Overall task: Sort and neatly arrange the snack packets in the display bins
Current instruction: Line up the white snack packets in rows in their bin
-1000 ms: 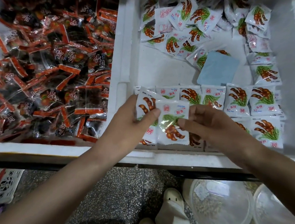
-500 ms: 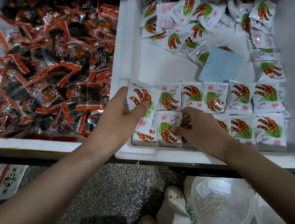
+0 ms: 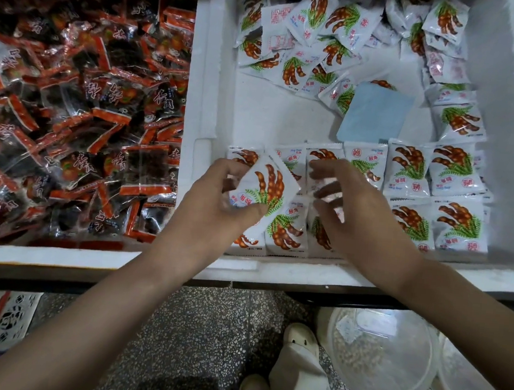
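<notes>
My left hand [image 3: 214, 203] pinches a white tamarind packet [image 3: 267, 188], tilted, above the near left corner of the white foam bin [image 3: 274, 268]. My right hand [image 3: 350, 209] hovers just right of it with fingers spread and loosely bent, holding nothing. Under the hands lie two tidy rows of white tamarind packets [image 3: 406, 173] along the bin's front. A loose heap of the same packets [image 3: 309, 44] fills the back of the bin. A pale blue square [image 3: 376, 115] lies among them.
The left bin holds a jumbled pile of dark packets with orange-red ends [image 3: 79, 111]. A white foam wall [image 3: 205, 66] divides the two bins. Below the shelf are speckled floor, my white shoes [image 3: 299, 341] and clear round plastic lids [image 3: 381, 358].
My left hand lifted its packet off the corner and turned it at an angle. My right hand let go of the front-row packet and rose, fingers spread.
</notes>
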`<act>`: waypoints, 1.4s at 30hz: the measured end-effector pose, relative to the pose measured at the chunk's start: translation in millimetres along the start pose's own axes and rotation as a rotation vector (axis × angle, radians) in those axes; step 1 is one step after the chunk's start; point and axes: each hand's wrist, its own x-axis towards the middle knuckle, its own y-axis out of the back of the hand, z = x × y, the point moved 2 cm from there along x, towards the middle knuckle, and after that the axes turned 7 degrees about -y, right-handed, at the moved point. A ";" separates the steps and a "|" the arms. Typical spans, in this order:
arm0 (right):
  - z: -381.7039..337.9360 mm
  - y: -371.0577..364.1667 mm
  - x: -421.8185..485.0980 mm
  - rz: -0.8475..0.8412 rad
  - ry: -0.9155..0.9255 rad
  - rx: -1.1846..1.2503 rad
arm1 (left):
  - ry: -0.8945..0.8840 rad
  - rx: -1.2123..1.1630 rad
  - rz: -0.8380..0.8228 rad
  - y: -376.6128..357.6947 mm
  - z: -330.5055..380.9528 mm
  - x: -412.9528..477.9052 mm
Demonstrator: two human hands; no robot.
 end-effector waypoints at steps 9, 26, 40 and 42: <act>14.9 29.5 0.7 -0.109 -0.298 0.600 | -0.084 0.033 -0.086 -36.5 12.3 16.6; 40.4 20.3 25.2 -0.350 -0.070 -0.095 | -0.346 0.696 -0.274 -47.6 -30.4 34.3; 41.3 22.0 19.8 -0.123 0.414 -0.503 | -0.350 0.741 -0.272 -50.9 -26.2 34.4; 41.6 22.5 19.8 -0.136 0.439 -0.508 | -0.347 0.775 -0.291 -51.7 -24.8 35.0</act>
